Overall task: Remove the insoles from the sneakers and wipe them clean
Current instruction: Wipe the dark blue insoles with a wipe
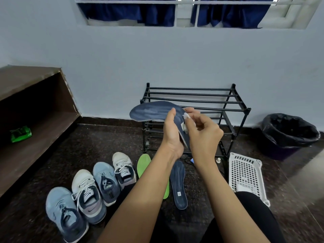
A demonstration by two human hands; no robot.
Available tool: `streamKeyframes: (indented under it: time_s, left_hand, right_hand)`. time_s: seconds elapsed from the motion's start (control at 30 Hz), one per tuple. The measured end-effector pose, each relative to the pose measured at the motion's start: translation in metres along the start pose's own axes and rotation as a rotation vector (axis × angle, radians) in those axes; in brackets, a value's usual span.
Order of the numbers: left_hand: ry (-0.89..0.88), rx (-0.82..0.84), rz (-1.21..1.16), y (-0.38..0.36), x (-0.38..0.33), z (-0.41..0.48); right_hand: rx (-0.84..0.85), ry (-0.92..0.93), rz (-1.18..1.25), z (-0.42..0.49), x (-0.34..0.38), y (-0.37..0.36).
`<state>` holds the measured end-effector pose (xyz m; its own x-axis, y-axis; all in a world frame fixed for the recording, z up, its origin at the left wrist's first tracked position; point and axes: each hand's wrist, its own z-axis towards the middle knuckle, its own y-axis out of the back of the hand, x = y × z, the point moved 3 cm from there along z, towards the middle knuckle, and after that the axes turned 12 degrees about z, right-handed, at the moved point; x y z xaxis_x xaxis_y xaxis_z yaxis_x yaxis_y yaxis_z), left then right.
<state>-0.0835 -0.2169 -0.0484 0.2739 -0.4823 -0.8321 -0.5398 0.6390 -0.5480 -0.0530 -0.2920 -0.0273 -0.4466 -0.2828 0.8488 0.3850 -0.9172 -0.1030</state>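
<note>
My left hand grips a dark blue insole by its heel end and holds it up in front of the shoe rack, toe pointing left. My right hand pinches a small white wipe against the insole's heel part. On the floor below lie a second dark blue insole and a green insole, partly hidden by my left forearm. Several sneakers stand in a row at lower left: two blue and two white.
A black metal shoe rack stands against the wall. A white perforated basket lies at right, a black-lined bin beyond it. A brown wooden shelf at left holds a green packet. My dark-clothed legs fill the bottom.
</note>
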Motion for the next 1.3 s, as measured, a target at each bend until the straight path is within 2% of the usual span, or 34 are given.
streamKeyframes:
  time_s: [0.23,0.33,0.5,0.7,0.9,1.0,1.07,1.23,1.3]
  left_hand:
    - [-0.072,-0.008,-0.029,0.009,-0.009,0.007]
    - [-0.028,0.004,0.091,0.004,-0.003,0.005]
    - [-0.002,0.036,0.107,0.003,-0.001,0.004]
    - [-0.131,0.022,-0.058,0.014,-0.019,0.007]
    - [-0.017,0.03,-0.081,0.003,-0.009,0.006]
    - [-0.021,0.066,-0.048,-0.002,-0.008,0.003]
    - [-0.047,0.099,-0.058,-0.002,-0.013,0.0]
    - [-0.147,0.095,-0.092,0.011,-0.023,0.005]
    - [-0.142,0.087,-0.098,0.01,-0.022,0.005]
  right_hand:
    - [0.073,-0.156,-0.147,-0.004,-0.017,0.007]
    - [0.042,-0.12,-0.12,0.001,-0.012,0.005]
    - [0.038,-0.056,-0.03,0.005,-0.004,0.002]
    - [0.129,-0.178,-0.115,-0.003,-0.014,0.008]
    - [0.081,-0.117,-0.063,0.0,-0.008,0.002]
    - [0.048,-0.086,-0.055,0.001,-0.006,0.001]
    - [0.085,-0.085,-0.057,0.0,-0.005,0.001]
    - [0.339,-0.147,-0.008,-0.009,0.002,-0.002]
    - [0.317,-0.128,-0.023,-0.015,0.002,-0.002]
